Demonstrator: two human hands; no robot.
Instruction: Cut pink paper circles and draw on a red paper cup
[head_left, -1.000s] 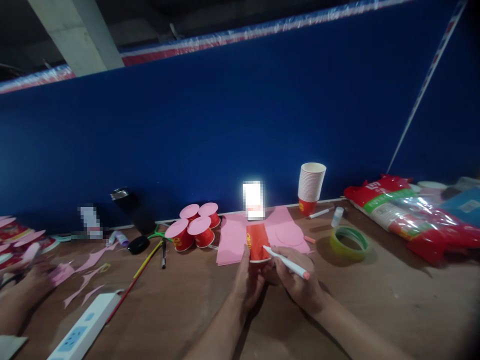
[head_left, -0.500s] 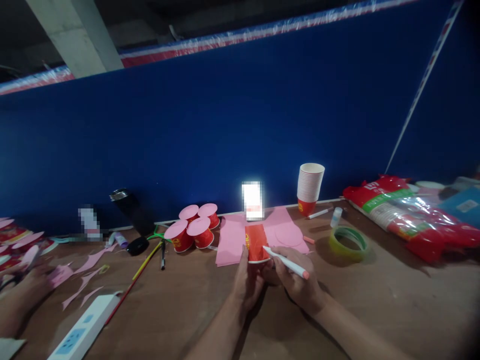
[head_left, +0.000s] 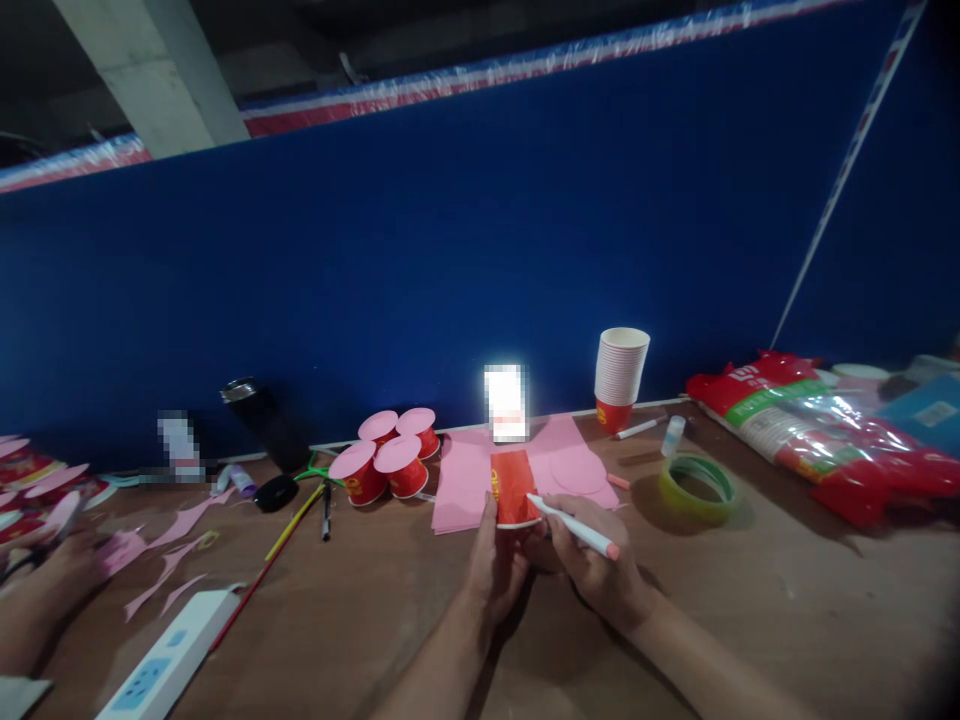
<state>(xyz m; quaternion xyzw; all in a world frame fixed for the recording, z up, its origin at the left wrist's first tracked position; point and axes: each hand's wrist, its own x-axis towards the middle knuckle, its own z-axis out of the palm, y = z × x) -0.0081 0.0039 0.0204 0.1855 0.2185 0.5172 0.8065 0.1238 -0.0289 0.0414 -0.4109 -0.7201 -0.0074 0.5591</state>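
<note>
In the middle of the head view, my left hand [head_left: 496, 560] is closed round a red paper cup [head_left: 513, 482], its white rim toward me. My right hand [head_left: 596, 570] grips a white marker pen [head_left: 576, 524] with a pink end, and the pen's tip is at the cup's side. Behind the cup lie pink paper sheets [head_left: 463, 475], with a pink paper disc [head_left: 579, 470] at their right. To the left stand several red cups [head_left: 367, 482] topped with pink discs. A stack of paper cups [head_left: 622, 370] rises at the back right.
On the right are a roll of tape [head_left: 697, 490], a glue stick [head_left: 673, 435] and a red plastic package [head_left: 810, 430]. On the left, a power strip [head_left: 169, 655], a black bottle [head_left: 266, 425], pink scraps [head_left: 161, 575] and another person's hand [head_left: 64, 570] with scissors. A blue partition [head_left: 480, 230] stands behind.
Hardly anything differs. The pen tip has shifted very slightly on the cup's side; both hands keep their grips.
</note>
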